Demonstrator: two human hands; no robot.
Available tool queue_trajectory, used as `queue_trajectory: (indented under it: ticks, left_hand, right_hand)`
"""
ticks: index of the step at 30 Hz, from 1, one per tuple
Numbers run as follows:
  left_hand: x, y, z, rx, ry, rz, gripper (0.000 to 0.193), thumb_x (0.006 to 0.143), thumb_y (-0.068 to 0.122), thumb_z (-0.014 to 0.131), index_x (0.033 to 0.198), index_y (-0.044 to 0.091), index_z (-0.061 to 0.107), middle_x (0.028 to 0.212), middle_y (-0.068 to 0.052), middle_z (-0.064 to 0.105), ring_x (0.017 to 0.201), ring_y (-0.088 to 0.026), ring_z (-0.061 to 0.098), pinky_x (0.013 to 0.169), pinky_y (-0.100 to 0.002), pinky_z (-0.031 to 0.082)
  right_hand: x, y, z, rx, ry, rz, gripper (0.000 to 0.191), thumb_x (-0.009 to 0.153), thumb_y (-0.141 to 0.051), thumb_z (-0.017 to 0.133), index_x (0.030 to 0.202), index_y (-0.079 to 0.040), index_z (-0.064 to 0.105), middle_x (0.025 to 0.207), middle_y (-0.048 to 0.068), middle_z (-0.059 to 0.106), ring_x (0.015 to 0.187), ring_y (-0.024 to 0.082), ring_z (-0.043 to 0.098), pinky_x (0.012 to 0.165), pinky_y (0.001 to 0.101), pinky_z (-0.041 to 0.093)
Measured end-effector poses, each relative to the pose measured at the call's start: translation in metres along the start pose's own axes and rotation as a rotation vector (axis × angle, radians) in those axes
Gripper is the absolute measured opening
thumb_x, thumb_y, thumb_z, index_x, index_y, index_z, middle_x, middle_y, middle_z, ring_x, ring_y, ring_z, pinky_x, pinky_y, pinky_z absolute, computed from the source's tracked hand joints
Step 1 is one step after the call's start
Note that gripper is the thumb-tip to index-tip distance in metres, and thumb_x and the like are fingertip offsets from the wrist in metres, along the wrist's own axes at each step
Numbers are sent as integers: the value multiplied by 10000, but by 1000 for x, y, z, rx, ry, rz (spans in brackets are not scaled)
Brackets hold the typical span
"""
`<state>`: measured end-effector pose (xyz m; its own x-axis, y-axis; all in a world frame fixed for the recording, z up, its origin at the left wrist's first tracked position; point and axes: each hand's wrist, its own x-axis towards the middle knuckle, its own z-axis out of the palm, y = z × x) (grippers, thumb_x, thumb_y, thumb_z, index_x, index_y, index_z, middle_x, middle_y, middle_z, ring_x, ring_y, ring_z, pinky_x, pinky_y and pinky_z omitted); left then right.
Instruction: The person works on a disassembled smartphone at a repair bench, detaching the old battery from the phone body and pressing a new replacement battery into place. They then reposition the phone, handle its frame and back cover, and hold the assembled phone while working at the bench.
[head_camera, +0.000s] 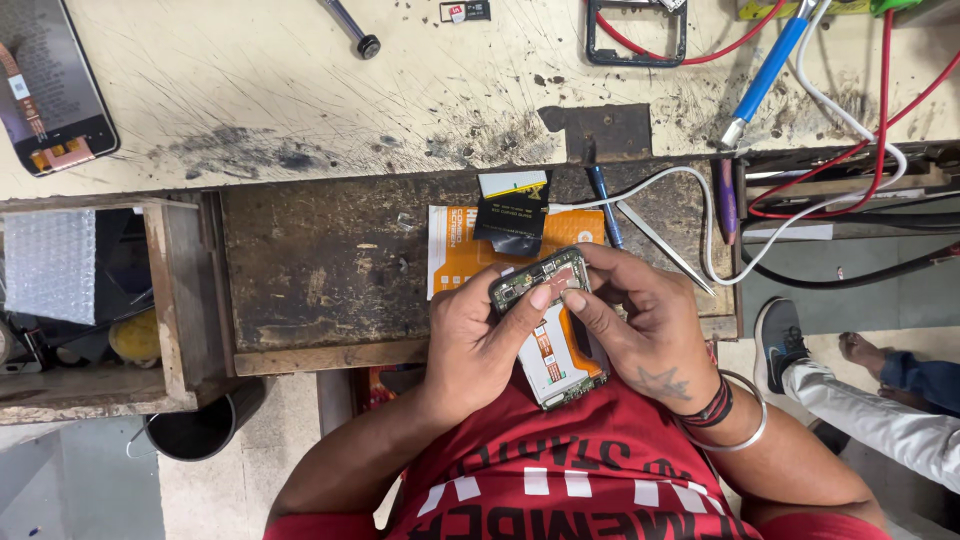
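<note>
- Opened phone (553, 330), back cover off, held over the lap at the table (300, 100) edge, green circuit board showing at its top and bottom.
- Left hand (478, 335) cradling it from below, fingers curled closed around its side.
- Right hand (640, 320) gripping the other side, fingertips pressed near the top board; exact contact point hard to make out.
- Orange rectangular package (455, 250) just behind, black-and-yellow label card (512, 210) lying on it.

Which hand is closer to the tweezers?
Right. The right hand holds the opened phone just below the tweezers. The left hand grips the phone's far side, farther away.
</note>
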<state>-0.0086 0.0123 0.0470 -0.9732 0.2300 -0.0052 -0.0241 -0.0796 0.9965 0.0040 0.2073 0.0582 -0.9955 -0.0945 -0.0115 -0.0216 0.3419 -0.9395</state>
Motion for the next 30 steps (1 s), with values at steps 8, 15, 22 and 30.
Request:
queue_trajectory:
  ticks: [8, 15, 22, 30]
  left_hand:
    - [-1, -3, -3, -3, 7, -27, 223, 1054, 209, 662, 1143, 15, 726, 902, -19, 771, 804, -7, 644, 697, -214, 544]
    - [4, -1, -11, -2, -54, -127, 323, 1050, 260, 606, 1245, 20, 699, 891, -2, 769, 724, -3, 656, 587, -204, 537]
    - [5, -4, -11, -32, 16, -170, 332, 1057, 280, 592, 1227, 19, 710, 851, -8, 752, 702, -23, 672, 572, -216, 563]
    - [10, 1, -9, 26, 22, -148, 318, 1044, 271, 599, 1199, 18, 712, 778, -28, 753, 637, -46, 699, 539, -227, 574]
  right_hand:
    - [9, -14, 1, -70, -22, 4, 374, 948, -79, 728, 1296, 33, 647, 890, 58, 752, 735, 66, 672, 654, 227, 549]
    - [21, -24, -7, -300, -44, -182, 419, 915, -103, 760, 1313, -12, 667, 1069, 154, 759, 893, 248, 758, 791, 326, 575]
    - [-6, -21, 6, -569, 150, -530, 402, 868, -63, 821, 1248, -105, 699, 1131, 105, 705, 1040, 295, 701, 910, 387, 567]
    - [-5, -24, 10, -762, 92, -609, 474, 788, -128, 876, 1241, -160, 742, 1182, 69, 671, 1080, 300, 595, 945, 427, 495]
